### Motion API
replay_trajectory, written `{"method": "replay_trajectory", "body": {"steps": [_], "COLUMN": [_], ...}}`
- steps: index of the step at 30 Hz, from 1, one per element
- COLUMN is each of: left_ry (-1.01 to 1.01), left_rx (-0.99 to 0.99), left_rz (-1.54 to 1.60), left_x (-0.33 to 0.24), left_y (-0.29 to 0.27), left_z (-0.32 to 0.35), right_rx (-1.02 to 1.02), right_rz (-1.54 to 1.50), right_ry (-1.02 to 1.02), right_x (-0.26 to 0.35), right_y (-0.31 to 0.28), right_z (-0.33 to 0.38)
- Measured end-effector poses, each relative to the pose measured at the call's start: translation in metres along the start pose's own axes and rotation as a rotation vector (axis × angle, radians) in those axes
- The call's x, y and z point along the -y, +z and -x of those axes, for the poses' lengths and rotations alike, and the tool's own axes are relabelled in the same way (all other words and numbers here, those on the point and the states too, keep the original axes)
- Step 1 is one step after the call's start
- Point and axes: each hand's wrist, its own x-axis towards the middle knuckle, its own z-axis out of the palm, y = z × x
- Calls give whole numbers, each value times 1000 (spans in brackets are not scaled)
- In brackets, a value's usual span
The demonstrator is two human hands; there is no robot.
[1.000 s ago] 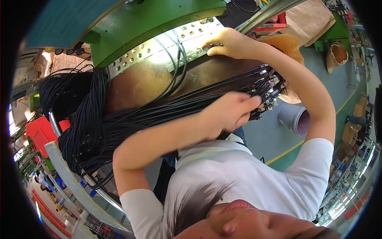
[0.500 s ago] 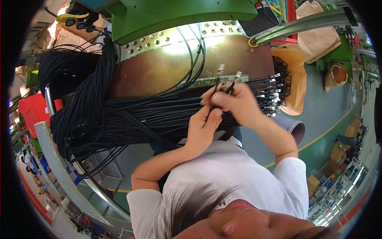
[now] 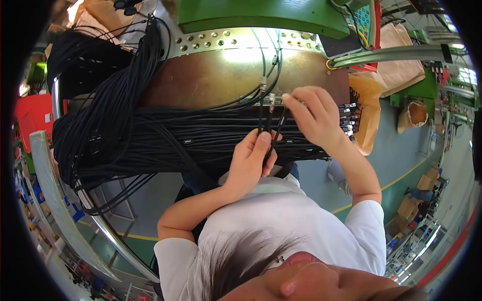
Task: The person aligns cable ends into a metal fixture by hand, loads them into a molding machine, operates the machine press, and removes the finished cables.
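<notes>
My left hand (image 3: 251,154) is closed round several black cables (image 3: 268,120), which stand up from it fanned apart. Two of them end in shiny metal connectors (image 3: 263,84), pointing away from me. My right hand (image 3: 316,114) pinches the tip of another held cable between thumb and forefinger, its other fingers bent. That tip is mostly covered by the fingertips. Under both hands lies a thick bundle of black cables (image 3: 150,135), running left to right along the bench edge. Their metal-tipped ends (image 3: 347,116) gather at the right.
Behind the bundle is a brown work surface (image 3: 201,75) with a green machine (image 3: 261,15) over its far side. Brown paper (image 3: 369,135) wraps the bundle's right end. A metal rail (image 3: 396,57) juts in at the right; a metal tube (image 3: 100,220) slants at the left.
My right hand has drawn to the right and away from my left hand, from a blurred cluster to one cable tip. The cables in my left hand now stand apart. The view has shifted slightly.
</notes>
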Motion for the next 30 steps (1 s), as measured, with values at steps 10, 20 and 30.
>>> {"method": "replay_trajectory", "body": {"steps": [10,20,30], "left_ry": [44,-25,-71], "left_rx": [105,47,22], "left_rz": [-228,23,-10], "left_x": [-8,-13,-22], "left_y": [-24,-23,-16], "left_z": [19,8,3], "right_rx": [9,189,149], "right_rz": [-21,-657,-293], "right_ry": [99,659,421], "right_x": [3,12,16], "right_y": [9,32,18], "right_z": [6,7,-4]}}
